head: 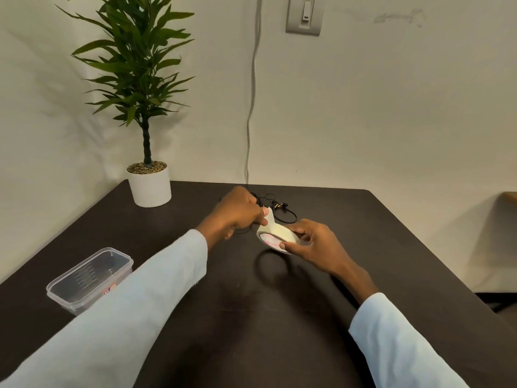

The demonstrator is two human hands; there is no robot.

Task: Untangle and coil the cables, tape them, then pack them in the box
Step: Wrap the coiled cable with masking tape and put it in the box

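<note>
Above the dark table (195, 317), the right hand (313, 242) grips the tape roll (277, 238) between thumb and fingers while the left hand (237, 211) pinches its lifted end, the cables (277, 208) lying just behind.

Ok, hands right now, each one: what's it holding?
Left hand: pinches the peeled free end of the masking tape roll.
Right hand: grips the roll itself, held above the table.

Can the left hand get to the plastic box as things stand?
Probably not right away: the left hand is pinching the tape end off the tape roll. The plastic box sits open beside the left sleeve, nothing blocking it once the tape is let go.
</note>
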